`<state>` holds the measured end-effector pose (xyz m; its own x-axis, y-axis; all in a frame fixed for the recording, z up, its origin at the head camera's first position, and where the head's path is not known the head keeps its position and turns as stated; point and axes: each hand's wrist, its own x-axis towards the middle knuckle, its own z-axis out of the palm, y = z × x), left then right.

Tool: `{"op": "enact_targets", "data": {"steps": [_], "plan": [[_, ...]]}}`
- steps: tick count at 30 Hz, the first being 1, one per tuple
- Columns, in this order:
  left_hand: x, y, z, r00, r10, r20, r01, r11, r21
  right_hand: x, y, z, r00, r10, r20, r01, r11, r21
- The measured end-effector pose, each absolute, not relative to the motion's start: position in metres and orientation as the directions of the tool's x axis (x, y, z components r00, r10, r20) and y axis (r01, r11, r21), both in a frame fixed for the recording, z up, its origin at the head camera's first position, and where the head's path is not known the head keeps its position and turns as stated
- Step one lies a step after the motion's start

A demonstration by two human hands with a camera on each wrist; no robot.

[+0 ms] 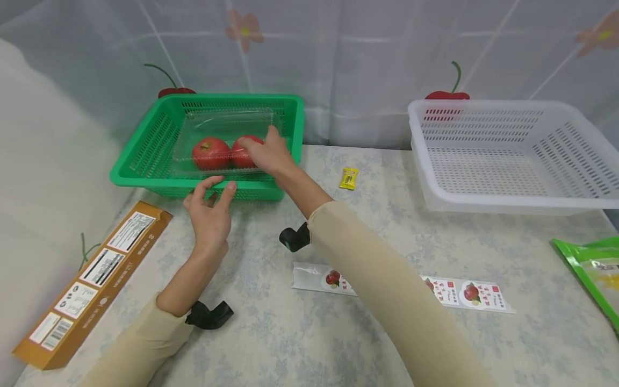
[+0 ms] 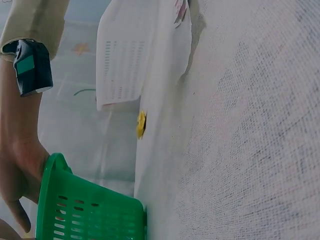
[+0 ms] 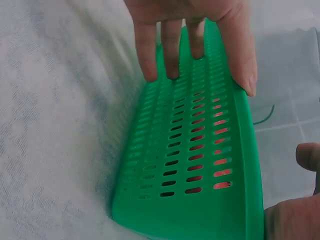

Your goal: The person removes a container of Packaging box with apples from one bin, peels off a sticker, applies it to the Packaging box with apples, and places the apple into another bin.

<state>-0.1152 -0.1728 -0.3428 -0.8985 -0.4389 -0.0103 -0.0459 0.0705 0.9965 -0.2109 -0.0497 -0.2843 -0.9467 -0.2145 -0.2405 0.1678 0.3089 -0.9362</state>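
Two red apples (image 1: 210, 153) lie in a clear plastic box (image 1: 232, 121) inside a green basket (image 1: 293, 123) at the back left. Reaching over the basket's right end, my right hand (image 1: 272, 153) has its thumb over the right apple and its index finger extended; its other fingers are mostly hidden. My left hand (image 1: 210, 217) is at the basket's front side with its fingers spread. In the right wrist view, the left thumb touches the green rim and the straight fingers (image 3: 171, 50) lie along the slotted outer wall.
A white basket (image 1: 437, 196) stands at the back right. Between the baskets lies a small yellow packet (image 1: 348, 178). A long brown box (image 1: 92, 285) is at left, a strip of apple labels (image 1: 483, 295) in front, and a green-edged bag (image 1: 597, 269) at right.
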Motion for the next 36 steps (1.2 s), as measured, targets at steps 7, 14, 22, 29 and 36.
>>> {"op": "enact_targets", "data": {"steps": [7, 14, 22, 29, 36], "plan": [[-0.1148, -0.1733, -0.3443, -0.897, -0.441, -0.010, -0.048, 0.074, 0.996, -0.2117, -0.0512, -0.2871, -0.944, -0.234, -0.233, 0.131, 0.381, -0.915], [-0.1153, -0.1744, -0.3470, -0.896, -0.445, -0.004, -0.046, 0.083, 0.995, -0.2123, -0.0516, -0.2869, -0.933, -0.223, -0.282, 0.203, 0.319, -0.926], [-0.1139, -0.1737, -0.3469, -0.896, -0.444, 0.021, -0.029, 0.107, 0.994, -0.2128, -0.0504, -0.2852, -0.902, -0.245, -0.356, 0.340, 0.106, -0.934], [-0.1133, -0.1728, -0.3462, -0.900, -0.436, 0.022, -0.028, 0.108, 0.994, -0.2128, -0.0496, -0.2856, -0.905, -0.238, -0.353, 0.331, 0.126, -0.935], [-0.1130, -0.1730, -0.3480, -0.896, -0.443, 0.028, -0.022, 0.108, 0.994, -0.2151, -0.0492, -0.2849, -0.880, -0.253, -0.401, 0.381, 0.128, -0.916]]}}
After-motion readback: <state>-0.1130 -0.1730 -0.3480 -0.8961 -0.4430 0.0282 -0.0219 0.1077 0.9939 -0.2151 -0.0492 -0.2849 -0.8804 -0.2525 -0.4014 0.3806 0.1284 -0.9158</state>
